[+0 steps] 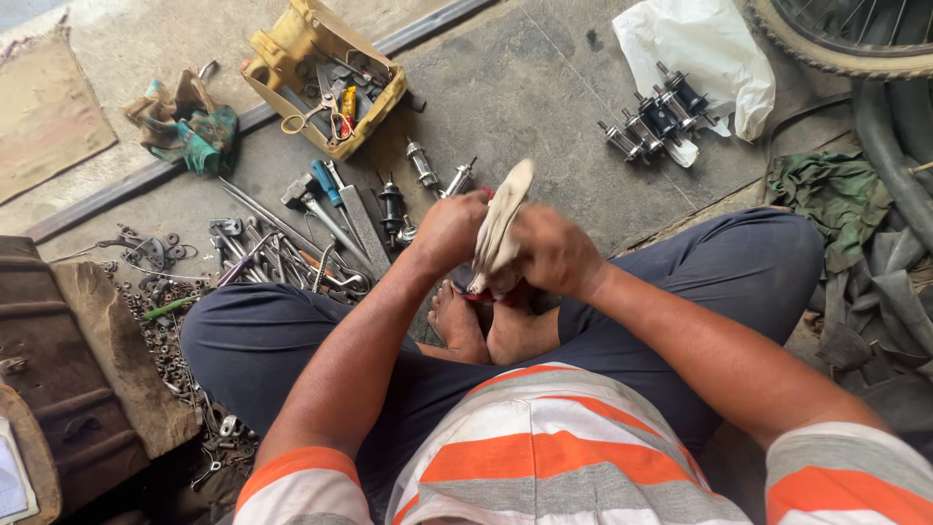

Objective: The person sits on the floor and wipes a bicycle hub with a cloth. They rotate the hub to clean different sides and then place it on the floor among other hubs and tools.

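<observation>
Rag (499, 226), pale and folded, sits upright between your two hands above your crossed feet (491, 331). Your left hand (449, 231) has its fingers curled shut around the rag's left side. Your right hand (554, 253) has its fingers closed on the right side, knuckles up. Something red shows just under the rag; what it is cannot be told. Bicycle hubs (653, 119) lie well apart on the white plastic bag (714, 44). Loose tools (292, 248) lie near your left knee.
</observation>
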